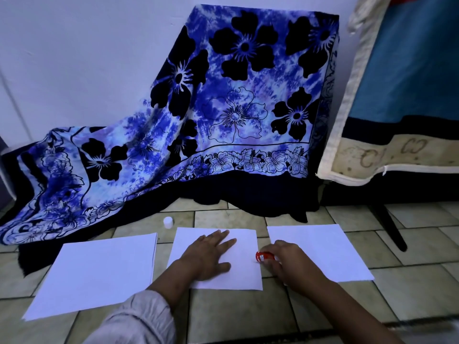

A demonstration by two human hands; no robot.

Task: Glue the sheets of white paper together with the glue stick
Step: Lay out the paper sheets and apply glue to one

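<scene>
Three lots of white paper lie on the tiled floor: a stack at the left (94,274), a middle sheet (238,271) and a right sheet (320,247). My left hand (208,256) lies flat on the middle sheet, fingers spread, pressing it down. My right hand (288,263) grips a red glue stick (263,256), held sideways with its tip at the middle sheet's right edge. The stick's white cap (168,222) stands on the floor behind the sheets, to the left.
A blue flowered cloth (223,108) drapes over a piece of furniture just behind the papers and spills onto the floor at the left. A mattress or cushion (397,95) leans at the right, with a dark leg (390,224) reaching the floor near the right sheet.
</scene>
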